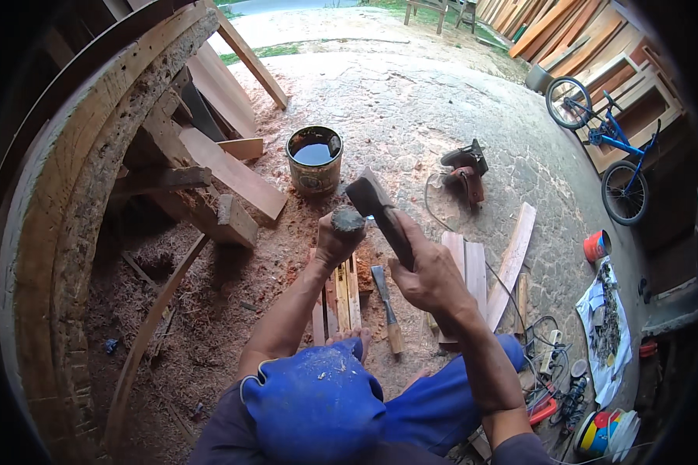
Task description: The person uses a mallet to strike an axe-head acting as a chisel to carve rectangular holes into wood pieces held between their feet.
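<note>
My left hand (335, 246) is closed around an upright tool handle (349, 220) with a round, battered grey end; its lower part is hidden by the hand. Just to the right, my right hand (433, 271) grips a dark hammer (395, 237). The hammer's blocky head (371, 192) is raised beside and above the handle's end. Below my hands lie narrow wooden strips (354, 298), with a bare foot at their near end. A chisel (385, 298) with a flat metal blade and wooden handle rests on the floor right of the strips.
A bucket (315, 177) of dark liquid stands ahead. A corded power tool (467, 172) sits farther right, near loose boards (512, 263). A heavy timber bench (77, 232) fills the left, over shavings. Cables (547, 360) tangle at lower right; a blue bicycle (616, 139) stands beyond.
</note>
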A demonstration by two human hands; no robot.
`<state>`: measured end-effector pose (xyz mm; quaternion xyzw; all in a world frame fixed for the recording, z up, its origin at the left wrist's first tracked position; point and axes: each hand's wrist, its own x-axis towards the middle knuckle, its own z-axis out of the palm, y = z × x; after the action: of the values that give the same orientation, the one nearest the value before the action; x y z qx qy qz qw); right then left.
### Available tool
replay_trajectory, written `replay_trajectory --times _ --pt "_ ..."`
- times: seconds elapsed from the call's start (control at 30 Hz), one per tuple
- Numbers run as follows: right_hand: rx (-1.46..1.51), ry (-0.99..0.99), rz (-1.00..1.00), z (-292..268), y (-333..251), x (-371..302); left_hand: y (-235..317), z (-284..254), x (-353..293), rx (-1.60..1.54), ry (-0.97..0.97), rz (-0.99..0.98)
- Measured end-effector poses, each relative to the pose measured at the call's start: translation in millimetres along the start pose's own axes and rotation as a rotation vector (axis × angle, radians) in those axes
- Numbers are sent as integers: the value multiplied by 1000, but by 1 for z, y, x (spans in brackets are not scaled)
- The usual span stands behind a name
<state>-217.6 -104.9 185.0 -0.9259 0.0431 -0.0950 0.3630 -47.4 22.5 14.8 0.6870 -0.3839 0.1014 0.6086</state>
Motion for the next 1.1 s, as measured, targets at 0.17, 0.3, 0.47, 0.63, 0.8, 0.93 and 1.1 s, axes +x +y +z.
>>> replay_trajectory --times 0.17,0.3,0.47,0.63,0.8,0.93,1.1 --pt "184 671 -261 -78 -91 11 -14 1 -11 27 13 -33" --pt "40 862 -397 -50 -64 24 3 -8 3 75 16 -60" --pt "-333 -226 105 35 28 -14 32 16 -31 17 185 -44" --pt "-104 6 -21 23 20 -29 -9 25 -20 -252 169 -267" --pt "-161 49 -45 -6 -7 50 -67 19 58 -250 222 -547" --pt "-442 -375 171 5 32 60 -41 45 22 3 82 -83" --pt "-319 -320 16 -1 18 107 -108 13 75 -448 147 -523"
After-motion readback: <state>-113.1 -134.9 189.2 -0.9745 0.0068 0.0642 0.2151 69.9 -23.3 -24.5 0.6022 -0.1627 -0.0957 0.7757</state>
